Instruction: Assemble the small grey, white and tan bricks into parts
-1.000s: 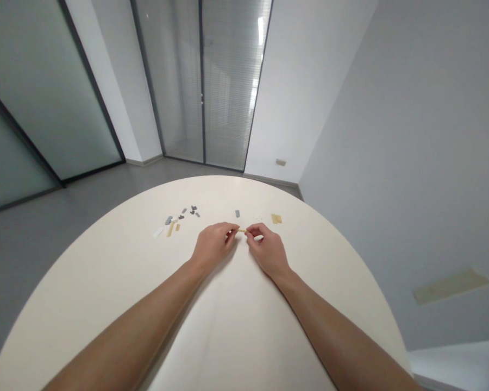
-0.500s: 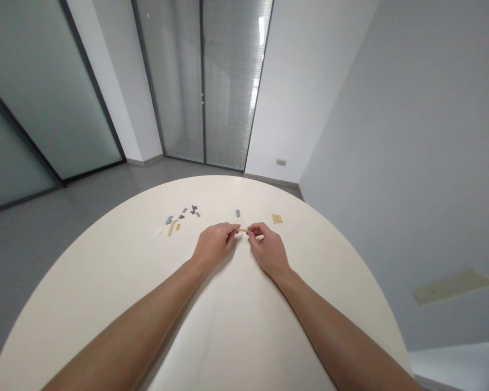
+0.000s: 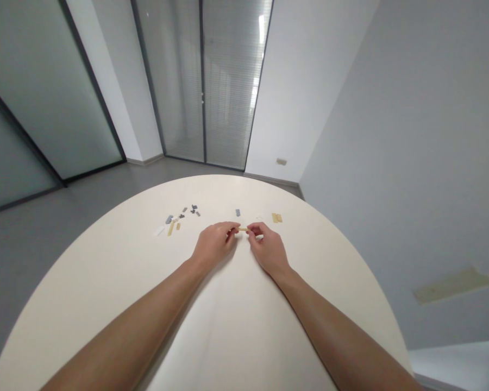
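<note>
Between my two hands is a short, narrow tan building-brick piece [image 3: 243,229], held just over the table. My left hand [image 3: 217,240] pinches its left end between thumb and fingers. The right end is pinched by my right hand [image 3: 269,247]. My fingertips cover both ends, so its full length is hidden. Just beyond the hands lies a grey plate piece [image 3: 238,213]. Tan plate pieces [image 3: 276,218] rest beyond my right hand, with tiny pale bits [image 3: 259,218] nearer the middle.
A round white table [image 3: 106,282] bears everything. Left of my hands lie several loose grey pieces [image 3: 169,219], dark pieces [image 3: 193,209], a long tan strip [image 3: 171,228] and a white piece [image 3: 160,231]. Glass panels [image 3: 204,81] and walls stand behind the table.
The tan piece between my fingers looks slightly turned, its studs less distinct now. Both hands stay in nearly the same place.
</note>
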Available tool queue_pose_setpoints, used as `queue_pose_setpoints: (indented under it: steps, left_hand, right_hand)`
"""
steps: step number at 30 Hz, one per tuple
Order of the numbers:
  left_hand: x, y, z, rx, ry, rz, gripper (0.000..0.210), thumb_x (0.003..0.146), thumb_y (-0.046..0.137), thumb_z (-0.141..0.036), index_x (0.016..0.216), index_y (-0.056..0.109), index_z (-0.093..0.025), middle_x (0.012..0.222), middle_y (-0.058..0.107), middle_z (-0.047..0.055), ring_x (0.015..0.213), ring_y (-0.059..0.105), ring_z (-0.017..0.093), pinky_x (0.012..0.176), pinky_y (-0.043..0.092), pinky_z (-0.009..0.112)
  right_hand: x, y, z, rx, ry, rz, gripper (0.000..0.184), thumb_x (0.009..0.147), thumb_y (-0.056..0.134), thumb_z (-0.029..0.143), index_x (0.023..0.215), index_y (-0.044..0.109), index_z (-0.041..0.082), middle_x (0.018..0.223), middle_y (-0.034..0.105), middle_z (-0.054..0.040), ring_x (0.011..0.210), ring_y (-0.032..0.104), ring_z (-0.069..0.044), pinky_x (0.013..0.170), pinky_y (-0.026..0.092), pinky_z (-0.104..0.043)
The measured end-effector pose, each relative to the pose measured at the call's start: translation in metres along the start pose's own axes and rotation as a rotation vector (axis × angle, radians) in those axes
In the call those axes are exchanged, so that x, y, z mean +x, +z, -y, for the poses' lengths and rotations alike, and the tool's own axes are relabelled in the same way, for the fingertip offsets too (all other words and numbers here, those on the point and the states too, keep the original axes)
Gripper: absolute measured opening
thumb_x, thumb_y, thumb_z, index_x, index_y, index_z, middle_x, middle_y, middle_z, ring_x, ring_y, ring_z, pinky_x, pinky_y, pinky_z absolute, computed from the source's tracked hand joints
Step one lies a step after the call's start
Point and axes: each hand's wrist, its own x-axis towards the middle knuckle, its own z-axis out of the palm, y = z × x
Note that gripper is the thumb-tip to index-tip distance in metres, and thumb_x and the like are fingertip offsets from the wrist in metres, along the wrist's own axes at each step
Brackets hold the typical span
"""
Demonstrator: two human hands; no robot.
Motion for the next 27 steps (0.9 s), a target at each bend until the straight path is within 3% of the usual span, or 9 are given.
queue_pose_setpoints:
  steps: [9,27]
  left_hand:
    - [-0.0004,-0.0059,-0.005,-0.012,-0.041,0.017,0.02,0.089,0.053,-0.02,0.103,0.067,-0.025,0.099,0.076,0.001,0.091,0.069,0.021,0.077,0.049,0.031]
    - [0.001,-0.0054,-0.005,-0.017,-0.04,0.034,0.018,0.09,0.055,-0.022,0.103,0.068,-0.024,0.097,0.076,0.001,0.089,0.068,0.02,0.077,0.048,0.031]
  right_hand:
    - [0.0,-0.0002,0.0013,-0.003,-0.007,0.01,0.014,0.086,0.056,0.025,0.097,0.065,0.024,0.091,0.074,-0.0022,0.082,0.069,-0.019,0.073,0.052,-0.031]
    - [-0.0003,-0.003,0.0073,-0.019,0.016,0.022,0.014,0.085,0.058,0.026,0.096,0.066,0.022,0.089,0.073,-0.0025,0.076,0.066,-0.018,0.071,0.049,-0.03]
